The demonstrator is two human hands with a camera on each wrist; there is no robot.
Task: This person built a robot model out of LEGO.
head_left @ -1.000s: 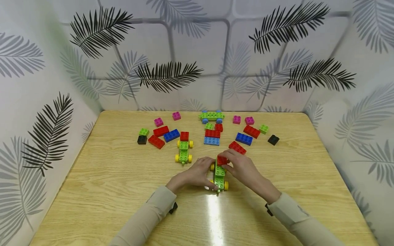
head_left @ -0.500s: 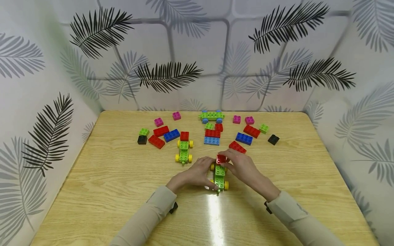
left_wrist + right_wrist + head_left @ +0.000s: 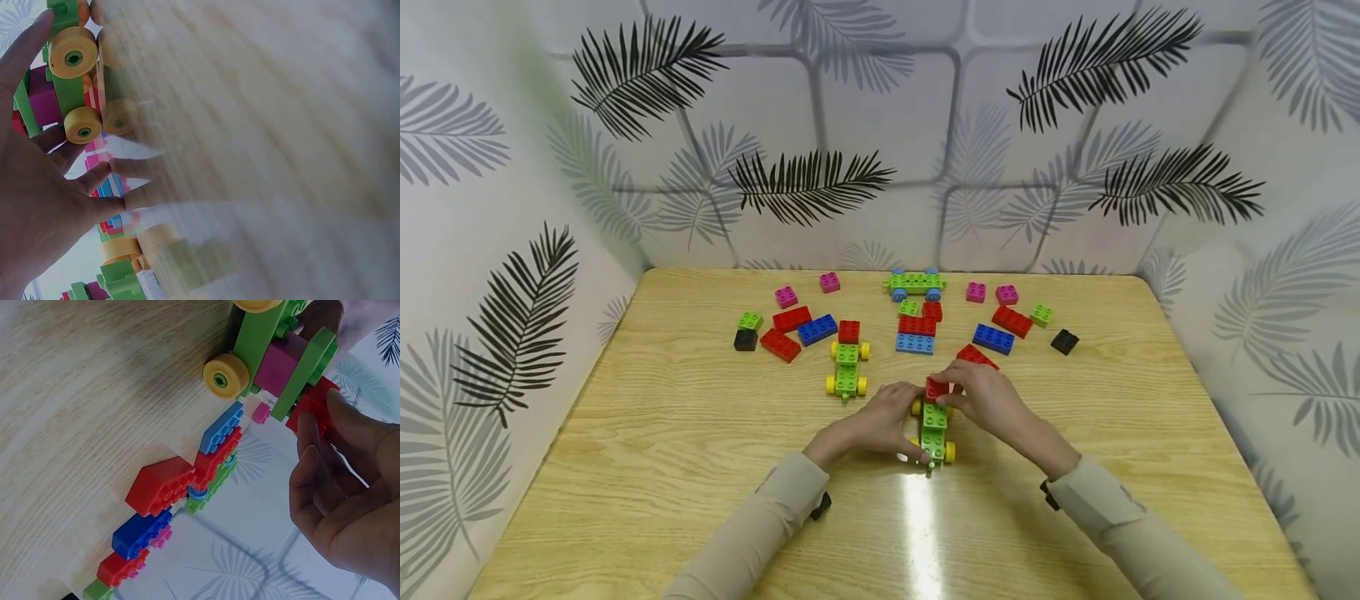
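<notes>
In the head view my left hand [image 3: 880, 423] holds a green toy car base [image 3: 933, 442] with yellow wheels, thumb at its near end and fingers at its far end. A magenta brick [image 3: 281, 362] and a green brick [image 3: 306, 374] are stacked on the base, as the right wrist view shows. My right hand [image 3: 996, 402] pinches a red brick [image 3: 936, 389] between thumb and fingers at the top of that stack, over the far end. A similar car [image 3: 847, 367], topped by another red brick [image 3: 849, 332], stands to the left.
Loose bricks lie behind the hands: a red one [image 3: 977, 357] and a blue one [image 3: 994, 338] on the right, a red one [image 3: 781, 345] and a black one [image 3: 746, 339] on the left. A green base with blue wheels [image 3: 915, 283] stands at the back of the wooden table [image 3: 647, 467].
The red brick in my right hand was tilted and has come level and in line with the car. My right hand has shifted slightly left; the left hand keeps its place.
</notes>
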